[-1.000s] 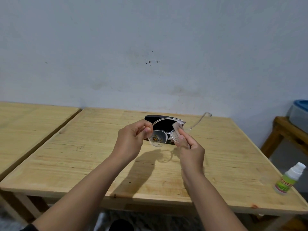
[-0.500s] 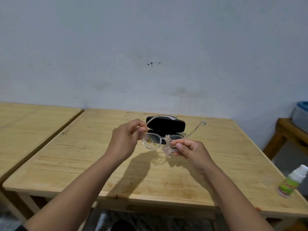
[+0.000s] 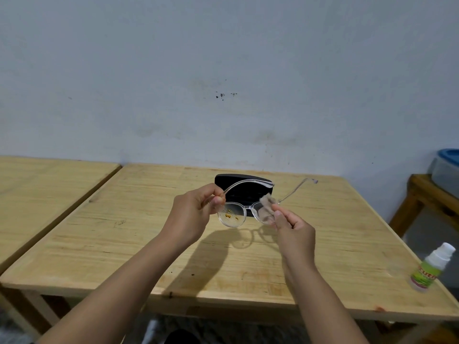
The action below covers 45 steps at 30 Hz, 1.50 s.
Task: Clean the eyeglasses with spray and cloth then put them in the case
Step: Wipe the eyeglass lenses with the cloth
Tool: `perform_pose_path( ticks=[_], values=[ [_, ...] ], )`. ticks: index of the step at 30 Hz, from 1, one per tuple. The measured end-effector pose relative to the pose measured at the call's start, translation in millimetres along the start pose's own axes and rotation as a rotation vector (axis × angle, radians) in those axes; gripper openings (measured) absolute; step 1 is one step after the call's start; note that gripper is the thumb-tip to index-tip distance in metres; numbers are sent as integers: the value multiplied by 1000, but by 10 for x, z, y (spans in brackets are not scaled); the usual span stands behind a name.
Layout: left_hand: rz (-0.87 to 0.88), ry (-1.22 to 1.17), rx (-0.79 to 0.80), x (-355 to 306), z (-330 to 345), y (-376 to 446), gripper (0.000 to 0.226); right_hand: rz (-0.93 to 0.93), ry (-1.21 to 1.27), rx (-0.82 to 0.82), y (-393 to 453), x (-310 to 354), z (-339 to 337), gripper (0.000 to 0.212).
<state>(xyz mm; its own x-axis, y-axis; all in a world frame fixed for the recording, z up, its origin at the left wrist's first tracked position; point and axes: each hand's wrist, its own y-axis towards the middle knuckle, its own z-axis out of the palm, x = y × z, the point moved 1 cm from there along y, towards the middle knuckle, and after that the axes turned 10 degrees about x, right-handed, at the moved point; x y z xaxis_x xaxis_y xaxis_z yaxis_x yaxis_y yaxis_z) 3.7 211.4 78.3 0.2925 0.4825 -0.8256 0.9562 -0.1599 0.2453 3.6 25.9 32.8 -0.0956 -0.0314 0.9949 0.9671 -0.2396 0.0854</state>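
Observation:
I hold clear-framed eyeglasses (image 3: 244, 210) in the air above the wooden table (image 3: 104, 234), temples unfolded and pointing away from me. My left hand (image 3: 191, 214) pinches the frame at its left hinge. The left lens (image 3: 231, 216) carries yellowish specks and droplets. My right hand (image 3: 293, 228) pinches a small grey cloth (image 3: 267, 201) folded over the right lens. A black glasses case (image 3: 224, 182) lies shut on the table behind the glasses. The spray bottle (image 3: 431, 270), white cap and green label, stands near the table's right front corner.
A second wooden table (image 3: 37, 192) adjoins on the left with a narrow gap. At the right, a lower wooden stand (image 3: 432, 194) holds a blue-lidded plastic box (image 3: 447, 167). A plain wall runs behind the tables.
The cloth went from the top of the right lens, down below it, and now sits folded over the lens again. The glasses tilted slightly; my left hand kept its grip.

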Motion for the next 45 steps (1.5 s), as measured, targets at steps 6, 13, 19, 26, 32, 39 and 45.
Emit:
perform_pose_path(
  ticks=[6, 13, 19, 26, 32, 39, 45],
  values=[
    [66, 3, 29, -10, 198, -42, 29, 8, 409, -264, 14, -1, 273, 24],
    [96, 37, -19, 11, 174, 7, 37, -82, 223, -84, 68, 7, 235, 26],
    [70, 63, -24, 113, 105, 27, 41, 2, 6, 181, 110, 33, 89, 21],
    [44, 57, -9, 113, 38, 22, 34, -3, -138, 426, 196, 152, -73, 25],
    [72, 15, -37, 78, -68, 29, 39, -28, -285, 657, 210, 229, -221, 28],
    [86, 30, 14, 89, -19, 12, 34, -49, -72, 203, 108, 131, -141, 24],
    [169, 62, 51, 51, 177, -44, 54, -75, 240, -264, -36, 37, 154, 22]
  ],
)
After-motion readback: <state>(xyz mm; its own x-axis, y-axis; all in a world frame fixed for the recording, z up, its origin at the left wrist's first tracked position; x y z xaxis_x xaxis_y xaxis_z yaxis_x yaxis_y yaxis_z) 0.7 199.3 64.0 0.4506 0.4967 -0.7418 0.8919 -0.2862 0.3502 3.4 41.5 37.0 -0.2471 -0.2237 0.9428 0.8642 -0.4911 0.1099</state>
